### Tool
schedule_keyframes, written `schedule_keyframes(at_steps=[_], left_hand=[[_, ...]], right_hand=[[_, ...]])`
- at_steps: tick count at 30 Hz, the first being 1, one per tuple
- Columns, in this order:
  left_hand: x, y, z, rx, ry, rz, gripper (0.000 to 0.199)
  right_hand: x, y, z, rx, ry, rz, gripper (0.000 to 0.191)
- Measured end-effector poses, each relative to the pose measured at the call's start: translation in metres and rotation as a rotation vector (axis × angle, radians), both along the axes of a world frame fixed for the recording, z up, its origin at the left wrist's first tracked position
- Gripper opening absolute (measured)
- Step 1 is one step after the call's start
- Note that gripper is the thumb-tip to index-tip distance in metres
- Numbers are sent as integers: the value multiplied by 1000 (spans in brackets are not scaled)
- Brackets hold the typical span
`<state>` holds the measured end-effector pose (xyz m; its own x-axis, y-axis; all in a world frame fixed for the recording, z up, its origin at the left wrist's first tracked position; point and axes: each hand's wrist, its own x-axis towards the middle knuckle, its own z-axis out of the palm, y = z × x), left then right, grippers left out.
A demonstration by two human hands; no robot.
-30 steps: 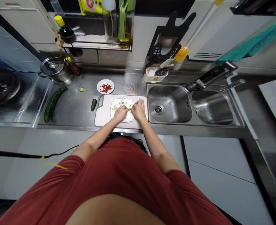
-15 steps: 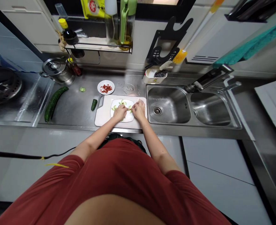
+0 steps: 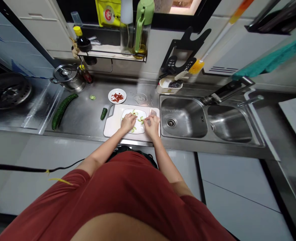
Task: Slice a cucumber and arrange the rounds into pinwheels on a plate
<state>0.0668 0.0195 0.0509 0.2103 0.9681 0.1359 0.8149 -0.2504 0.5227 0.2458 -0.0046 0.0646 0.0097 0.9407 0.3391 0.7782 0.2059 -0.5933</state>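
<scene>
A white square plate (image 3: 139,130) lies on the pale cutting board (image 3: 112,129), with several groups of thin green-edged cucumber slices (image 3: 140,119) set out on it. Over the plate's left part is my left hand (image 3: 128,123), its fingers curled and pressed together close to the upper slices. My right hand (image 3: 152,126) is at the plate's right edge, thumb and fingers pinched beside the right-hand slices. Whatever either pinch holds is too small to make out. Behind the board, a round white dish (image 3: 124,97) carries small chopped red pieces (image 3: 117,97).
Left of the board lie a cucumber chunk (image 3: 103,113), a whole cucumber (image 3: 62,112) and thin cucumber slices (image 3: 92,97). A lidded pot (image 3: 71,80) stands at the back left. To the right is a double sink (image 3: 184,117). A bottle rack (image 3: 110,55) hangs above.
My hands have drawn apart. The right hand has backed off to the right from the right-hand slices, which now show more fully. The whole view has shifted slightly.
</scene>
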Motion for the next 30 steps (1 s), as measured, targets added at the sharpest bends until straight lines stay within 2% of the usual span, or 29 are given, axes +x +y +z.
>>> schedule_keyframes(at_steps=[4,10,12,17,21,25,30], left_hand=[[-9,9,1,57,-72,60,27],[-29,29,2,65,-109,180,27],[-41,42,1,68,-109,230,28],[-83,86,1,55,-96,483,30],[-117,116,4,-38,-6,608,30],[-135,137,8,-130,93,599,29],[-139,152,10,-219,198,542,25]], right_hand=[[-3,-8,0,59,85,23,12],[1,-18,-2,53,92,17,11],[3,-22,-3,46,84,8,11],[10,-29,-3,43,74,-12,11],[15,-30,-5,36,75,-28,12],[18,-29,-8,20,79,-33,12],[17,-29,-8,-3,82,-39,14]])
